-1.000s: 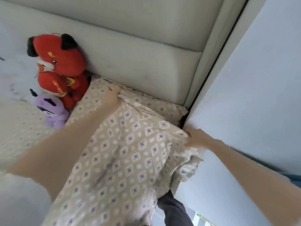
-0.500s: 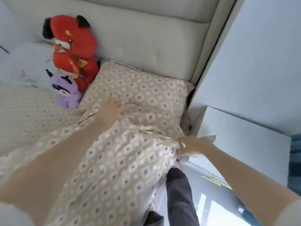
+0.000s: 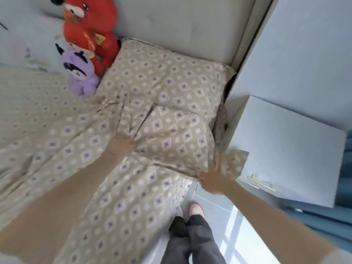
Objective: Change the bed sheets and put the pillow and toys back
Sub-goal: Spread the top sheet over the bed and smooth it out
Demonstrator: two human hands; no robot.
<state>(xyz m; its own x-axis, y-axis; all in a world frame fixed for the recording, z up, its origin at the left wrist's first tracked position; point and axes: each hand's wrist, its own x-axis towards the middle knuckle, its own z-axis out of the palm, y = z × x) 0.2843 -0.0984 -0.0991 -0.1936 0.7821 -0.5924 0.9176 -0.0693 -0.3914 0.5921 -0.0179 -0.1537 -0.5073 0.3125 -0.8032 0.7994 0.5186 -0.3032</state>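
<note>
Bed sheet (image 3: pixel 118 197), beige with a purple diamond print, lies across the bed from the centre of our view out towards 9 o'clock and down towards 6 o'clock. Our left grip (image 3: pixel 122 147) sits near the centre, its fingers buried in the cloth. Pleats fan out from it towards 12 o'clock, so we read it as clutching a bunch of the sheet. Our right grip (image 3: pixel 213 182), at about 4 o'clock from the left one, pinches the sheet's edge at the side of the bed. A loose corner of cloth stands up beyond it and overlaps the white nightstand (image 3: pixel 285 145). Between the two grips the sheet rises in a raised fold.

At 12 o'clock from our grips the pillow (image 3: pixel 167 73), in the same print, lies flat against the padded headboard (image 3: pixel 181 25). Just beside the pillow at 10 o'clock the red plush toy (image 3: pixel 89 35) leans on the headboard. The purple plush toy (image 3: pixel 80 73) sits in front of it, touching the pillow's corner. A white cushion (image 3: pixel 22 44) shows blurred at 10 o'clock, further out.

At 6 o'clock we see dark trouser legs (image 3: pixel 190 242) and a pink slipper (image 3: pixel 196 209) on the pale floor (image 3: pixel 238 235). A blue curtain (image 3: pixel 323 225) hangs at 4 o'clock, beside the nightstand.
</note>
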